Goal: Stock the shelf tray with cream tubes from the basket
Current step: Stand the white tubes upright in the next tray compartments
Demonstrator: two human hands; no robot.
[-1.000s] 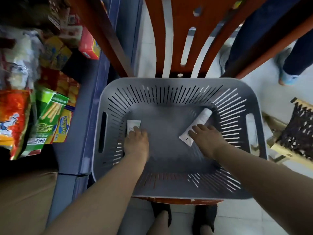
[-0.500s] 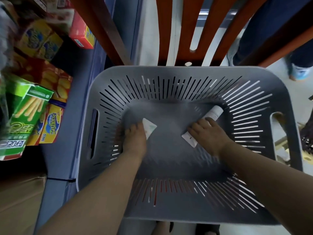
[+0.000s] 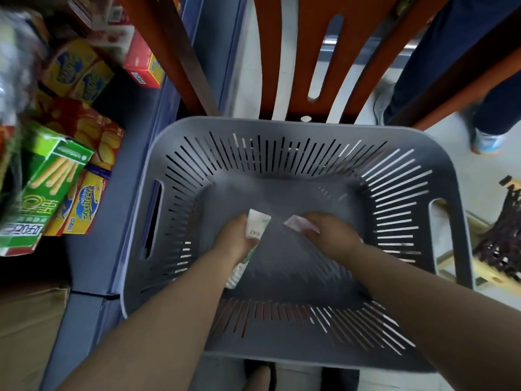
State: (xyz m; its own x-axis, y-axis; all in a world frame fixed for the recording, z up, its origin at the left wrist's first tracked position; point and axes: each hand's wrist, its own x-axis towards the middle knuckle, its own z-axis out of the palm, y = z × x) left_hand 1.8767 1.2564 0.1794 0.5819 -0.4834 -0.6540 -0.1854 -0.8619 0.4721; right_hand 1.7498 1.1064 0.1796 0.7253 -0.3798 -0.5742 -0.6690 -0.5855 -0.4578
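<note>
From my head camera, both my hands are inside the big grey plastic basket with slits (image 3: 284, 128) in the middle of the frame. My left hand (image 3: 235, 241) is wrapped around a white cream tube with green print (image 3: 255, 228); its flat end pokes up past my fingers. My right hand (image 3: 328, 234) grips a second white tube (image 3: 294, 222), which looks blurry. Colourful snack boxes (image 3: 81, 204) sit at the left. An orange wooden chair back (image 3: 313, 52) is at the top.
</note>
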